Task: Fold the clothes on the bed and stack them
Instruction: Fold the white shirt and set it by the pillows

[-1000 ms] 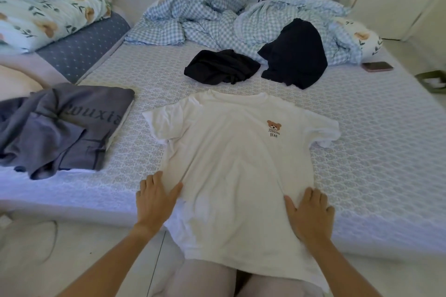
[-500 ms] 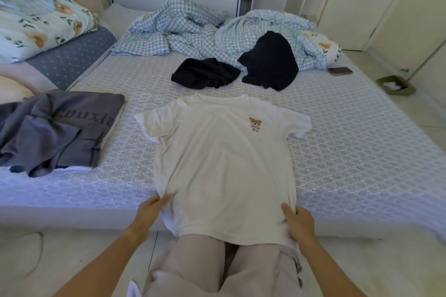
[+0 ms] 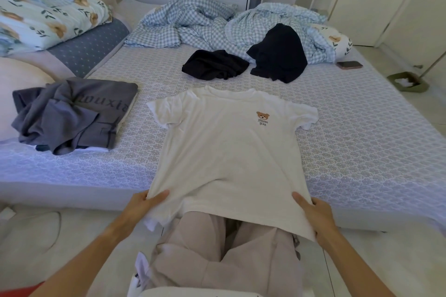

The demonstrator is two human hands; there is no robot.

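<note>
We gripped the white tee [image 3: 226, 152] by its hem with both hands. Our left hand [image 3: 142, 205] was closed on the hem's left corner, thumb on top and fingers tucked under the cloth. Our right hand [image 3: 313, 212] was closed on the right corner in the same way, thumb lying on the fabric. The tee lay face up on the bed [image 3: 362, 140], collar toward the far side, both sleeves spread out, with a small bear print [image 3: 262, 118] on the chest. Its lower part hung past the mattress edge, over our beige trousers [image 3: 217, 260].

To the left of the tee, apart from it, sat a grey pile [image 3: 72, 113]: a folded grey piece with lettering, and a looser grey garment rumpled over its near left part. Beyond the tee's collar lay 2 black garments. The nearer one [image 3: 214, 67] was crumpled flat on the sheet; the other [image 3: 277, 55] leaned against a heap of blue checked bedding [image 3: 193, 21], and the 2 were just beside each other. A floral quilt [image 3: 48, 14] rested on a dotted grey cushion [image 3: 89, 46] at the far left. A phone [image 3: 349, 64] lay on the sheet near the bed's right edge, right of the bedding. A dustpan [image 3: 407, 82] stood on the floor beyond that edge.
</note>
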